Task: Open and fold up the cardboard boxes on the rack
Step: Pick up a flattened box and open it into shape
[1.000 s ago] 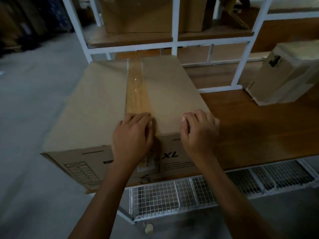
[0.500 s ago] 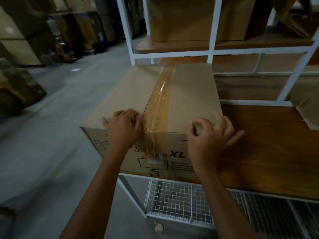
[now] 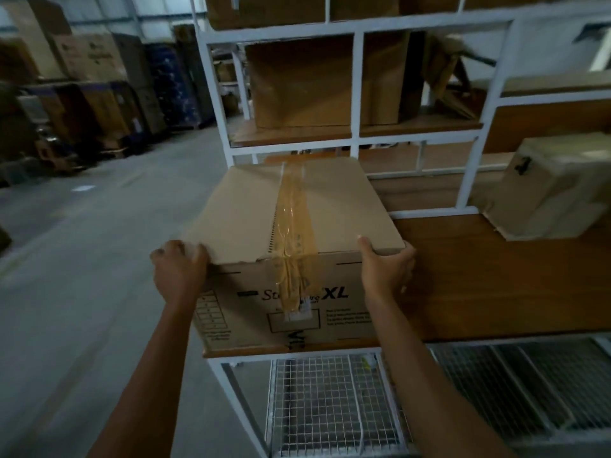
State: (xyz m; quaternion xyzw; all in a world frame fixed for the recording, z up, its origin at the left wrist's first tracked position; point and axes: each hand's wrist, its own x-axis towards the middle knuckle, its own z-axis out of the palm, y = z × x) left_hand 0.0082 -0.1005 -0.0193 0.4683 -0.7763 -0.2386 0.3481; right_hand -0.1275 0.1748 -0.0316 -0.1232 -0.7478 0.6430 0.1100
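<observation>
My left hand (image 3: 180,269) is curled over the near left top corner of the box (image 3: 251,213), fingers folded down onto the lid edge, gripping it. My right hand (image 3: 385,272) clasps the near right corner, thumb up on the lid and the other fingers wrapped round the side. The box sits in the middle of the frame on the wooden shelf (image 3: 496,276) of the white rack (image 3: 469,180), its left end at the shelf's left edge. A strip of brown tape (image 3: 292,213) runs along the lid seam from back to front and down over the front face, wrinkled and torn a little at the near edge. On that front face I can read a large "XL" in bold; before it stands a word starting "St", the rest hidden by the tape. Below are a printed rectangle, small lines of text too blurred to read, and a grid of squares at lower left. A second, smaller box (image 3: 549,190) lies tilted at the right of the frame, well apart from mine. Another big box (image 3: 297,84) stands on the shelf above. At the bottom is a wire mesh shelf (image 3: 320,401)
</observation>
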